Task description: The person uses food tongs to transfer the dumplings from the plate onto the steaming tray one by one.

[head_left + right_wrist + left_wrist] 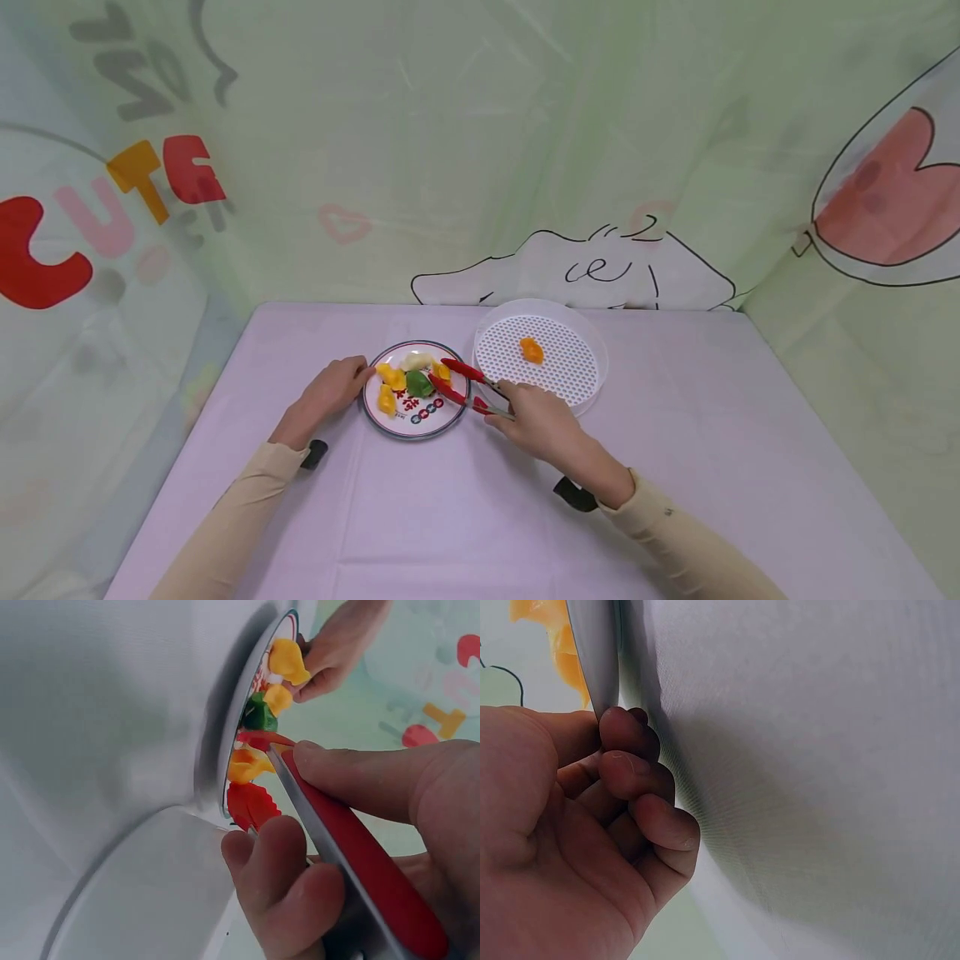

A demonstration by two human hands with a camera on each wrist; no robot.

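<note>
The right hand comes in from the lower right, thumb on one side and curled fingers on the other, gripping a pair of red-tipped tongs that point left over the plate. The tong tips stand apart on either side of a yellow-orange piece; whether they touch it I cannot tell. The left hand reaches in from the left and pinches the plate's rim; the left wrist view shows what the head view hides, its fingers bent beneath the edge. The right wrist view brings out the scalloped edge of one red tip, while only the head view shows an orange piece on the perforated white tray. On the plate lie yellow pieces, a green piece and a pale one. The tongs cross the plate's right rim, and the right hand covers part of the tray's near left edge. Both vessels sit on a pale lilac cloth, with a printed curtain behind
</note>
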